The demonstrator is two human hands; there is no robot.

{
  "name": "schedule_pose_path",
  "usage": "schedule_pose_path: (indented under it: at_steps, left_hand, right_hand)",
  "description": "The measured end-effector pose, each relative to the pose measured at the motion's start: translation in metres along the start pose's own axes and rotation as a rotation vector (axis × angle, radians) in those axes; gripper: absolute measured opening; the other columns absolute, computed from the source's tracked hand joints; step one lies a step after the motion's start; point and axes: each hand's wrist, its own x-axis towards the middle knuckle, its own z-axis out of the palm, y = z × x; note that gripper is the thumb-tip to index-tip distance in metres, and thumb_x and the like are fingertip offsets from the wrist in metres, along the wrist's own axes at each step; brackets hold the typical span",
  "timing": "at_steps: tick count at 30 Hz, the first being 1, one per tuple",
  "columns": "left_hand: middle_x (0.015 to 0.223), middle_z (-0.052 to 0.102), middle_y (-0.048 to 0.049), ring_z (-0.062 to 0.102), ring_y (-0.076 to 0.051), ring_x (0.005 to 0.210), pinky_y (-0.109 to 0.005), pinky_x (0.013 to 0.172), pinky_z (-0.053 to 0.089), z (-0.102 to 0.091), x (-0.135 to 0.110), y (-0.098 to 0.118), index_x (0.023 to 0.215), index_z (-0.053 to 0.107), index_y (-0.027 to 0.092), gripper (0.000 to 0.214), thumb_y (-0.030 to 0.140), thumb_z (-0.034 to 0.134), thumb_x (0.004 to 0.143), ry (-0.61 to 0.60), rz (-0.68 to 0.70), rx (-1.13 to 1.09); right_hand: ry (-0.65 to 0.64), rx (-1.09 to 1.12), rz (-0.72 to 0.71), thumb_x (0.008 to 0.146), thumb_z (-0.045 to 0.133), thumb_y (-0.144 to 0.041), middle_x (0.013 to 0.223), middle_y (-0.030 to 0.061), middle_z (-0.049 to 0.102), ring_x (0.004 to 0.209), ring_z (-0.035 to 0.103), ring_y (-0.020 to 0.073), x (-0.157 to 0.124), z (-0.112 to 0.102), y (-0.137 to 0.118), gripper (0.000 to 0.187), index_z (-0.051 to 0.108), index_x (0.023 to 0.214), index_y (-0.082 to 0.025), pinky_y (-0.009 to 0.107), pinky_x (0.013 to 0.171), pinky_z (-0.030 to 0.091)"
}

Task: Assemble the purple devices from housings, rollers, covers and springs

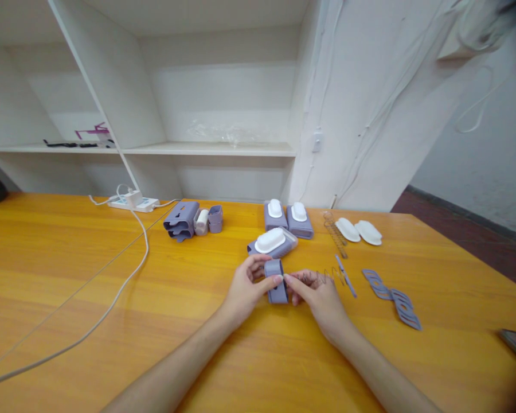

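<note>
My left hand (pixel 244 291) grips a small purple-grey plastic housing (pixel 277 296) between thumb and fingers. My right hand (pixel 321 298) pinches one end of a thin coil spring (pixel 337 276) close against the housing's right side. The rest of the coil stretches out behind the fingers to the right. Beside it lies a narrow purple-grey strip (pixel 346 276). Just beyond my left hand sits a purple-grey part with a white oval cap (pixel 272 240). What lies inside the housing is hidden.
Two capped purple-grey units (pixel 300 226) stand at the back. Right of them are more springs (pixel 336 236), white oval caps (pixel 368 232) and slotted plates (pixel 405 308). Hollow housings (pixel 183 219), a white roll (pixel 202 221) and a power strip (pixel 143 204) with cables occupy the left.
</note>
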Motion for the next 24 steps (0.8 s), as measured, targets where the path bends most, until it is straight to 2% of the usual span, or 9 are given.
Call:
schedule_pose_path:
  at_steps: [8,14,18,24]
  left_hand:
    - [0.096,0.063,-0.0062,0.061,-0.016,0.082,-0.026,0.070,0.048,-0.0048,0.0009,-0.0040,0.100,0.053,0.018,0.048,0.036,0.077,0.063,-0.018,-0.079,-0.090]
    - [0.095,0.062,-0.0055,0.061,-0.015,0.081,-0.026,0.069,0.049,-0.0040,-0.0017,-0.0045,0.098,0.051,0.017,0.045,0.032,0.077,0.065,-0.054,-0.084,-0.092]
    - [0.095,0.063,-0.0047,0.061,-0.015,0.081,-0.027,0.072,0.049,-0.0005,-0.0029,-0.0038,0.094,0.051,0.018,0.043,0.029,0.078,0.063,-0.035,-0.058,-0.084]
    - [0.092,0.062,-0.0036,0.060,-0.014,0.081,-0.027,0.072,0.048,0.0020,-0.0031,-0.0022,0.091,0.051,0.018,0.044,0.027,0.080,0.060,-0.030,-0.041,-0.065]
  right_hand:
    - [-0.013,0.073,0.057,0.066,0.073,-0.041,0.052,-0.0008,0.062,0.048,0.053,0.0130,-0.0003,0.0023,-0.0050,0.025,0.069,0.073,-0.017,0.025,0.051,0.043]
    - [-0.003,0.096,0.083,0.060,0.075,-0.038,0.056,0.0007,0.064,0.049,0.054,0.0140,0.0013,0.0037,-0.0048,0.024,0.071,0.071,-0.017,0.026,0.051,0.045]
    - [0.016,0.048,0.067,0.062,0.073,-0.039,0.056,0.0008,0.063,0.048,0.051,0.0131,0.0027,0.0044,-0.0045,0.022,0.071,0.068,-0.018,0.025,0.048,0.041]
    - [0.000,-0.059,0.029,0.063,0.071,-0.037,0.046,-0.0021,0.054,0.044,0.044,0.0115,0.0036,0.0047,-0.0091,0.019,0.066,0.056,-0.020,0.024,0.044,0.034]
